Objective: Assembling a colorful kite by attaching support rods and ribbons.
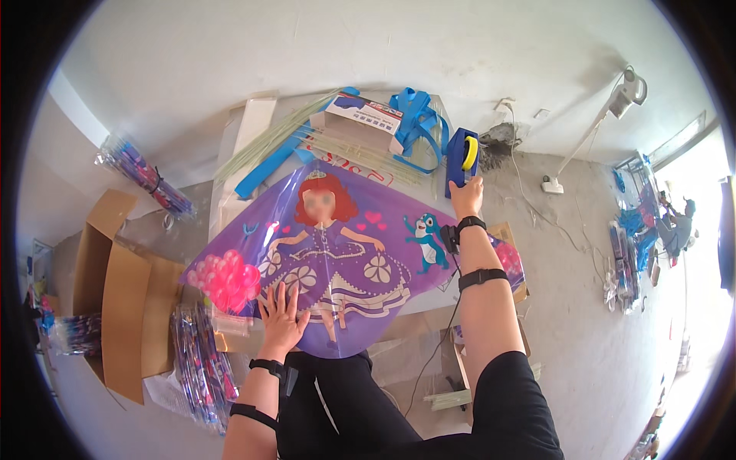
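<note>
A purple kite (360, 230) lies spread over the table, printed with a red-haired princess in a gown, a blue animal and pink balloons. On its lower left part my left hand (284, 318) rests flat, fingers spread. At the table's far right stands a blue tape dispenser (452, 157) with a yellow-cored roll (470, 153). My right hand (466, 198) is at the dispenser's near end with its fingers bent onto it; whether a strip of tape is between the fingertips is too small to tell. The kite's right tip passes under my right forearm.
Behind the kite lie thin pale rods (284, 126), blue ribbon (418, 115), red plastic pieces (376, 176) and an opened white box (364, 115). Open cardboard boxes (123, 307) and wrapped bundles (201, 360) stand at left. A black cable (437, 353) hangs near my right arm.
</note>
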`<state>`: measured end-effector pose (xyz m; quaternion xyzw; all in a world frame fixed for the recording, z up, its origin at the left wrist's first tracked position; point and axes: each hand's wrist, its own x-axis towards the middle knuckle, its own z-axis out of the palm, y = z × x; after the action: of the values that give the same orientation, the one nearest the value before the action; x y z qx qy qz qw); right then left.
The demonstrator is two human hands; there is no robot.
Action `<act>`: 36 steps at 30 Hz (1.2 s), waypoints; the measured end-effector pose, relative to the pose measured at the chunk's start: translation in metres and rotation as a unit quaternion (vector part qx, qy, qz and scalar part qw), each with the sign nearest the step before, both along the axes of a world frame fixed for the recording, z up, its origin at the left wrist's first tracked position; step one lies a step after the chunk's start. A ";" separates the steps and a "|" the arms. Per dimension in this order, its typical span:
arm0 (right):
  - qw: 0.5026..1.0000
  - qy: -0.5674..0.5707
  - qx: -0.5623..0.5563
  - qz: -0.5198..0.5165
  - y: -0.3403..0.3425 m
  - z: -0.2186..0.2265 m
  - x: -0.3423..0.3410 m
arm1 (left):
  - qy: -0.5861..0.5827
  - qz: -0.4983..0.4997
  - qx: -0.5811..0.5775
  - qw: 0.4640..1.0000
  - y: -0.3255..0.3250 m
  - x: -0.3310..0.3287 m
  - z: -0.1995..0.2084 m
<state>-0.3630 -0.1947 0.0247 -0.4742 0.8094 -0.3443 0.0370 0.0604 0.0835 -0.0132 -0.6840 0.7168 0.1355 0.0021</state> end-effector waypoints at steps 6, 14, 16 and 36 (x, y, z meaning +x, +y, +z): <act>0.999 0.019 0.014 0.034 -0.031 -0.005 -0.005 | -0.009 -0.003 0.009 1.000 0.000 -0.001 -0.002; 0.992 0.012 -0.039 0.117 0.001 -0.015 -0.008 | -0.012 -0.017 -0.009 1.000 0.001 0.002 -0.007; 0.981 0.070 -0.047 0.175 0.042 -0.023 0.001 | -0.020 -0.011 -0.009 1.000 0.001 0.003 -0.012; 0.917 0.214 0.200 0.273 0.209 -0.041 0.023 | -0.030 -0.014 -0.006 0.999 -0.009 0.002 -0.016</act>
<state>-0.3403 0.0146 -0.0167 -0.7217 0.6891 -0.0426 0.0497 0.0628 0.0742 -0.0288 -0.6773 0.7270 0.1109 0.0215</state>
